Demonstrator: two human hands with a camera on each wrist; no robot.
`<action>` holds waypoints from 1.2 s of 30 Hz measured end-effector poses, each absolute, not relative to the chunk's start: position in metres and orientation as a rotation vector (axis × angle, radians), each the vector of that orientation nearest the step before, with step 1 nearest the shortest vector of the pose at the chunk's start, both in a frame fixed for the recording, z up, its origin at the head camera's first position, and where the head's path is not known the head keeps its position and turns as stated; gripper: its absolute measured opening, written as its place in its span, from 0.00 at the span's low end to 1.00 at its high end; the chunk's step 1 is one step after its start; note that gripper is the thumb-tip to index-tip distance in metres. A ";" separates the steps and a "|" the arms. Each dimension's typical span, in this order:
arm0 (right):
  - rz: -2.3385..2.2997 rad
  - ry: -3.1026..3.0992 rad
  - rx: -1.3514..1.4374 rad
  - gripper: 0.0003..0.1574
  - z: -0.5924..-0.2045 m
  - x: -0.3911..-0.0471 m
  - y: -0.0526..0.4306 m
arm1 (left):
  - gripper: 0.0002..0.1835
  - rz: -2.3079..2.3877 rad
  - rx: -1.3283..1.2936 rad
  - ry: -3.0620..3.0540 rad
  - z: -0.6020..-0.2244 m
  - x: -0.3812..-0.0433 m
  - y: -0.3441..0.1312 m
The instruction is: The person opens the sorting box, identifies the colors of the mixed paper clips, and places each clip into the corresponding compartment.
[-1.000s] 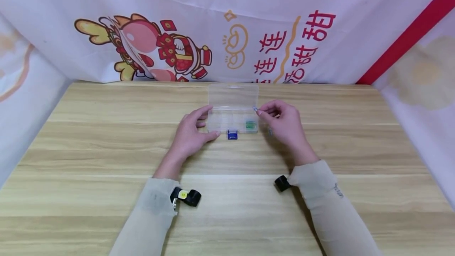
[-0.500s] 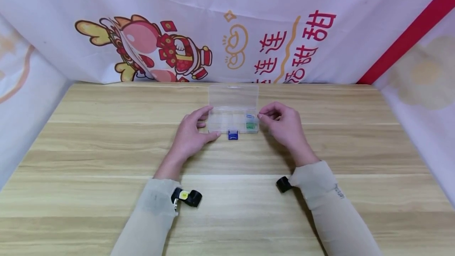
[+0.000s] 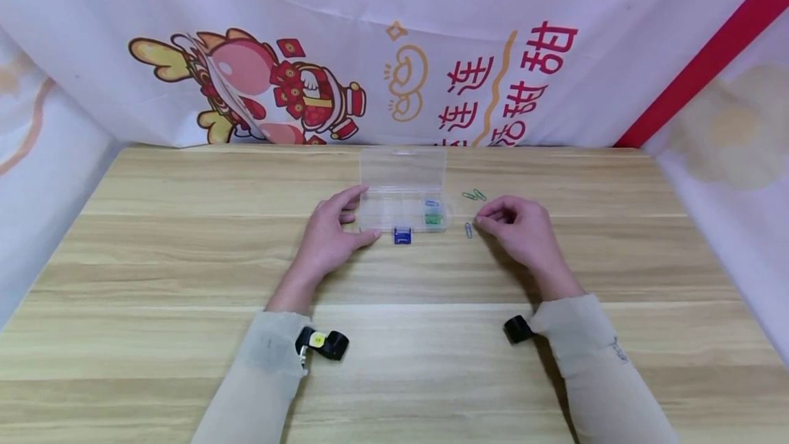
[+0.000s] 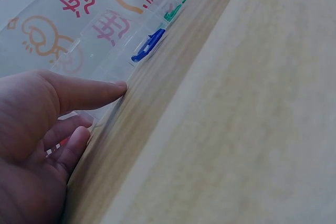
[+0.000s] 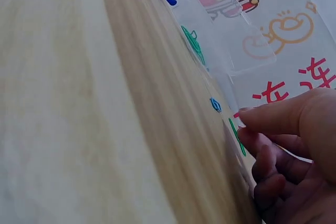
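A clear plastic compartment box [image 3: 382, 207] lies on the table with its lid [image 3: 403, 168] raised at the back. My left hand [image 3: 333, 228] holds its left end, thumb at the front edge and index finger at the back corner. In the box's right-hand compartments are green paper clips [image 3: 433, 219] and, behind them, a blue paper clip [image 3: 431, 203]. My right hand [image 3: 518, 228] is right of the box, thumb and index finger close together, with nothing seen between them. Beside its fingertips lies a loose blue paper clip [image 3: 468, 230]. Green paper clips [image 3: 474, 194] lie farther back.
A blue latch [image 3: 403, 236] sticks out from the box's front edge. Wood-grain table [image 3: 394, 375] extends around the box. A printed white cloth [image 3: 394, 88] hangs right behind the table's far edge.
A blue paper clip went from my right hand's fingertips into the box's back right compartment. My right hand then moved right and toward me, uncovering loose clips. My left hand stays put.
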State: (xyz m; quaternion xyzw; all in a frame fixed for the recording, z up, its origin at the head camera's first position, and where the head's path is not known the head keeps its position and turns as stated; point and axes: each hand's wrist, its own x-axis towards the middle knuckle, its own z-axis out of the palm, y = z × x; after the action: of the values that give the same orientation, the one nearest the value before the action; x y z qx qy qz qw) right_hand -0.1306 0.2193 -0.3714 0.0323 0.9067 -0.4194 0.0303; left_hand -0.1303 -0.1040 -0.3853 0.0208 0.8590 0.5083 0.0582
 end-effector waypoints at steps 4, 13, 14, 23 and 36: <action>-1.234 2.802 0.077 0.07 -0.373 -0.130 0.220 | 0.44 1.541 0.061 2.598 -0.386 -0.130 -0.104; -1.146 2.793 0.055 0.15 -0.371 -0.128 0.216 | 0.44 1.542 0.057 2.603 -0.386 -0.129 -0.105; -1.133 2.795 0.047 0.15 -0.371 -0.128 0.215 | 0.44 1.541 0.059 2.603 -0.386 -0.129 -0.104; -1.010 2.843 0.012 0.11 -0.368 -0.127 0.212 | 0.44 1.539 0.078 2.614 -0.387 -0.130 -0.104; -1.093 2.861 0.046 0.11 -0.373 -0.128 0.213 | 0.44 1.534 0.067 2.611 -0.387 -0.131 -0.105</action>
State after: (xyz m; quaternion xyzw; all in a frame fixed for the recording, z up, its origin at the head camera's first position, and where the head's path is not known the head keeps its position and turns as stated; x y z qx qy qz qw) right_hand -0.1283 0.2129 -0.3730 0.0150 0.9334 -0.3564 0.0391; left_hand -0.1308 -0.1048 -0.3870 0.0220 0.8606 0.5057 0.0563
